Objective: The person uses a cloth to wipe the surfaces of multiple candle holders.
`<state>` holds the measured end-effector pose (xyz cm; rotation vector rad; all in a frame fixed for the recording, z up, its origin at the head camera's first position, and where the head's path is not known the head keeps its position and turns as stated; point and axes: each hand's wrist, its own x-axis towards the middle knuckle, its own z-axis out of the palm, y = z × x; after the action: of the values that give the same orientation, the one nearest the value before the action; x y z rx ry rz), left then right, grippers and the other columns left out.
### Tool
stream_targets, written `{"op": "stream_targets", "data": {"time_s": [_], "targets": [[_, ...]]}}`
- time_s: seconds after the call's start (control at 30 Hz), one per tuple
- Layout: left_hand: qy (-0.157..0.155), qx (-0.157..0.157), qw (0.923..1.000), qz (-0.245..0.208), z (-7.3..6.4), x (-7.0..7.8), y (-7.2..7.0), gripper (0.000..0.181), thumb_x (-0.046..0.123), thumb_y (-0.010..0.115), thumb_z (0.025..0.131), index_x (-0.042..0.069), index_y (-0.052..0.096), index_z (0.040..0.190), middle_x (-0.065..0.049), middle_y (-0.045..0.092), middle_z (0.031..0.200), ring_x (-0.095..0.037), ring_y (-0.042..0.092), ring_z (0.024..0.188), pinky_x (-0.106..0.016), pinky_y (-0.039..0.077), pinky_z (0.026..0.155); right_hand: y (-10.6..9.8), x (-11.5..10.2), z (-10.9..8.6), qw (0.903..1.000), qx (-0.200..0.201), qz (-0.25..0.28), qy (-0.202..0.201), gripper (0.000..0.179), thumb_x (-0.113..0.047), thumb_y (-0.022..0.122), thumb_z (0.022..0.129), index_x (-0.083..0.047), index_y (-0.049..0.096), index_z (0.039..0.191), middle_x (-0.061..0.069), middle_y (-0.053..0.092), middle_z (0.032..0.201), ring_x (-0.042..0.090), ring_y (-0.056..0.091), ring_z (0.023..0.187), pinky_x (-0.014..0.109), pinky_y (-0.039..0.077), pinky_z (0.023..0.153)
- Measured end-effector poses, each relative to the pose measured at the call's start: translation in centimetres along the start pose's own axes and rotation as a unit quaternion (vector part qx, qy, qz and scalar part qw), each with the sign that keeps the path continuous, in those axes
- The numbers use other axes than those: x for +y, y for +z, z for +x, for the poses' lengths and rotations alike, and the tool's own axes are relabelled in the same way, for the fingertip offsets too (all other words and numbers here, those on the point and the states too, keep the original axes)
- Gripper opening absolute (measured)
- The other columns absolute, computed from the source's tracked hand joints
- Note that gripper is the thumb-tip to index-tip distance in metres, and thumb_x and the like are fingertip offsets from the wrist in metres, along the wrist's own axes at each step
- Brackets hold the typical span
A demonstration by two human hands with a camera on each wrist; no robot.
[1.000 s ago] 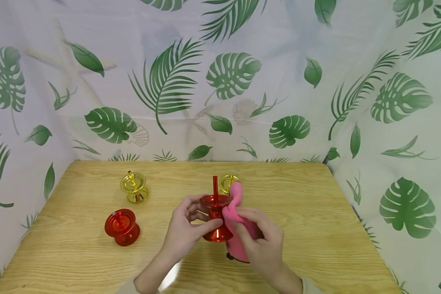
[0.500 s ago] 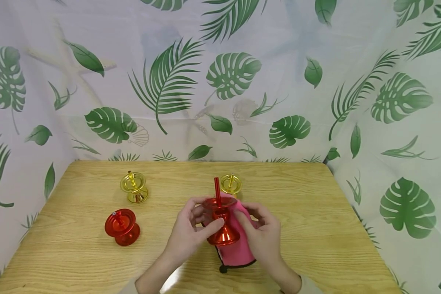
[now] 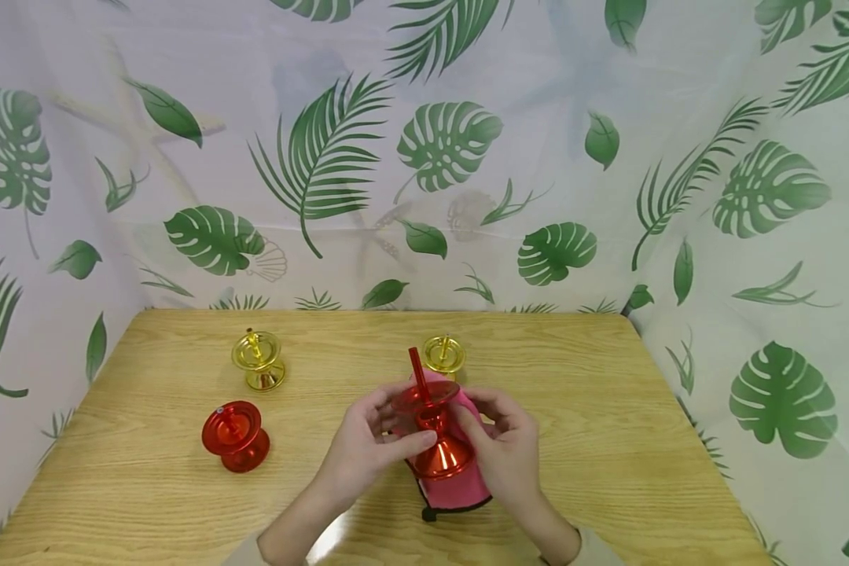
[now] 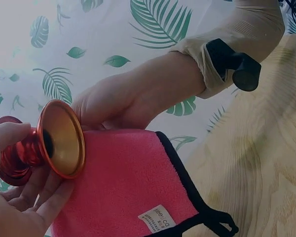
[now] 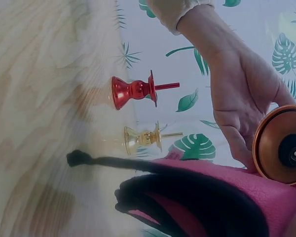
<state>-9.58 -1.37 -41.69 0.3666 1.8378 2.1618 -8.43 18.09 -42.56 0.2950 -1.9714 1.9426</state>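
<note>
Along the back and both sides, a leaf-printed sheet (image 3: 354, 263) is hanging around your wood-grain table (image 3: 608, 440). Above the tabletop, your right hand (image 3: 507, 448) is gripping a pink cloth (image 3: 460, 491) against the red candlestick (image 3: 435, 423) your left hand (image 3: 361, 444) is holding. Its long axis is leaning slightly off upright, spike (image 3: 420, 376) pointing up and leftward, flared base (image 3: 447, 458) downward.

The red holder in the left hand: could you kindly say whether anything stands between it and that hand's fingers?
Nothing visible does: the left hand grips the red holder directly, while the right hand holds the pink cloth.
</note>
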Motion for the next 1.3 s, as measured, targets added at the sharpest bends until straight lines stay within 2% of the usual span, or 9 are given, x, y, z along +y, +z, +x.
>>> {"op": "stream_targets", "data": {"time_s": [0.2, 0.43, 0.53, 0.63, 0.77, 0.9, 1.0, 1.13, 1.3], "targets": [[0.008, 0.010, 0.9997, 0.021, 0.1, 0.1, -0.1, 0.067, 0.011, 0.084, 0.088, 0.004, 0.054, 0.147, -0.020, 0.070, 0.134, -0.014, 0.073, 0.105, -0.027, 0.059, 0.093, -0.1, -0.4, 0.1, 0.9998, -0.005, -0.001, -0.019, 0.017, 0.017, 0.069, 0.090, 0.015, 0.070, 0.107, -0.011, 0.077, 0.101, 0.003, 0.076, 0.092, 0.022, 0.064, 0.073], [-0.001, 0.035, 0.9985, 0.043, 0.2, 0.4, -0.3, 0.064, 0.010, 0.086, 0.087, 0.003, 0.057, 0.143, -0.019, 0.073, 0.127, -0.015, 0.070, 0.097, -0.025, 0.061, 0.083, -0.6, -1.3, 0.1, 0.9927, -0.019, -0.057, -0.105, 0.022, 0.019, 0.072, 0.086, 0.007, 0.074, 0.105, -0.010, 0.078, 0.102, -0.002, 0.075, 0.090, 0.021, 0.063, 0.073], [-0.002, 0.038, 0.9981, 0.049, 0.3, 0.5, -0.3, 0.063, 0.009, 0.085, 0.087, 0.002, 0.056, 0.143, -0.021, 0.072, 0.127, -0.016, 0.070, 0.096, -0.025, 0.062, 0.082, -0.8, -1.7, 0.1, 0.9836, -0.033, -0.072, -0.162, 0.028, 0.022, 0.073, 0.084, 0.005, 0.074, 0.105, 0.002, 0.079, 0.101, -0.004, 0.074, 0.091, 0.018, 0.062, 0.071], [0.000, 0.037, 0.9981, 0.049, 0.4, 0.6, -0.3, 0.063, 0.008, 0.085, 0.087, 0.000, 0.055, 0.142, -0.023, 0.071, 0.128, -0.016, 0.071, 0.095, -0.026, 0.062, 0.081, -0.8, -2.0, 0.2, 0.9708, -0.052, -0.062, -0.226, 0.029, 0.023, 0.074, 0.082, 0.007, 0.074, 0.106, 0.017, 0.077, 0.100, 0.001, 0.075, 0.097, 0.018, 0.062, 0.077], [0.004, 0.043, 0.9981, 0.044, 0.5, 0.7, -0.3, 0.063, 0.005, 0.084, 0.086, 0.000, 0.055, 0.141, -0.024, 0.071, 0.129, -0.015, 0.072, 0.092, -0.027, 0.063, 0.082, -0.7, -2.4, 0.0, 0.9538, -0.064, -0.062, -0.287, 0.016, 0.007, 0.076, 0.091, 0.008, 0.074, 0.106, 0.023, 0.076, 0.099, 0.009, 0.076, 0.103, 0.019, 0.062, 0.088], [0.004, 0.053, 0.9976, 0.044, 0.5, 0.7, -0.4, 0.061, 0.004, 0.084, 0.086, 0.001, 0.055, 0.141, -0.024, 0.071, 0.128, -0.013, 0.073, 0.091, -0.027, 0.063, 0.083, -0.5, -2.7, -0.4, 0.9403, -0.059, -0.080, -0.326, 0.017, -0.008, 0.075, 0.096, 0.007, 0.075, 0.105, 0.023, 0.075, 0.100, 0.011, 0.075, 0.104, 0.017, 0.060, 0.091], [0.004, 0.054, 0.9976, 0.043, 0.4, 0.7, -0.4, 0.061, 0.004, 0.083, 0.086, 0.001, 0.055, 0.140, -0.023, 0.071, 0.127, -0.014, 0.072, 0.091, -0.026, 0.063, 0.083, -0.4, -3.0, -0.8, 0.9395, -0.060, -0.079, -0.328, 0.018, -0.008, 0.075, 0.096, 0.008, 0.075, 0.106, 0.024, 0.075, 0.101, 0.012, 0.075, 0.106, 0.018, 0.060, 0.092], [0.010, 0.052, 0.9978, 0.040, 0.3, 0.7, -0.4, 0.062, 0.004, 0.083, 0.086, 0.001, 0.055, 0.141, -0.025, 0.071, 0.127, -0.014, 0.073, 0.092, -0.028, 0.063, 0.084, -0.3, -3.1, -0.9, 0.9472, -0.059, -0.084, -0.304, 0.017, -0.004, 0.076, 0.094, 0.007, 0.075, 0.107, 0.023, 0.075, 0.102, 0.011, 0.075, 0.106, 0.019, 0.060, 0.092], [0.010, 0.059, 0.9975, 0.039, 0.3, 0.6, -0.1, 0.063, 0.001, 0.084, 0.084, 0.002, 0.054, 0.140, -0.025, 0.071, 0.126, -0.013, 0.073, 0.090, -0.028, 0.063, 0.083, -0.3, -2.8, -0.6, 0.9553, -0.050, -0.102, -0.273, 0.025, 0.012, 0.079, 0.085, 0.006, 0.074, 0.108, 0.022, 0.076, 0.100, 0.009, 0.075, 0.100, 0.018, 0.061, 0.089]]}}
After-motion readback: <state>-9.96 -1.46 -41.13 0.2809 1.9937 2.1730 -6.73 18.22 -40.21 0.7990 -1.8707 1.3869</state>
